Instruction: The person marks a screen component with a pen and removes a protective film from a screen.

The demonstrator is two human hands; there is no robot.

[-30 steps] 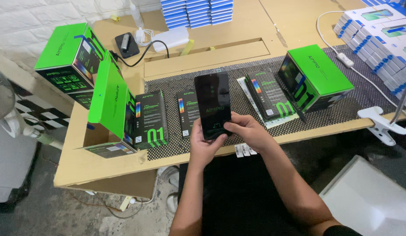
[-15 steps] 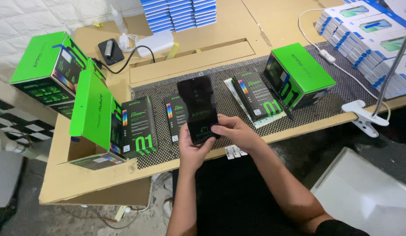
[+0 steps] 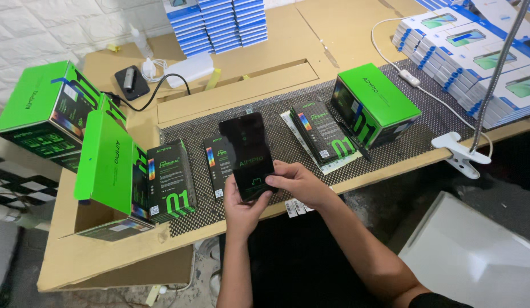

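— What's in the hands?

— A flat black screen panel (image 3: pixel 248 154), held upright just below the middle of the frame, above the front edge of the bench (image 3: pixel 345 34). The left hand (image 3: pixel 242 206) cups its lower edge from underneath, grip closed round the bottom left corner. The right hand (image 3: pixel 296 183) pinches the lower right corner, thumb on the glass.

— And around it?

— Behind the panel lies a dark patterned mat (image 3: pixel 424 122). Slim black-and-green boxes rest on it: one (image 3: pixel 218 165) just left of the panel, one (image 3: pixel 170 181) further left, another (image 3: pixel 323 132) to the right. A closed green carton (image 3: pixel 374 104) stands right of centre; an open green carton (image 3: pixel 108 171) sits at the left edge.

— Further out?

— Blue-and-white box stacks (image 3: pixel 219 23) at the top, more at upper right (image 3: pixel 470 57), and a white clamp (image 3: pixel 460 153) on the bench edge at right.
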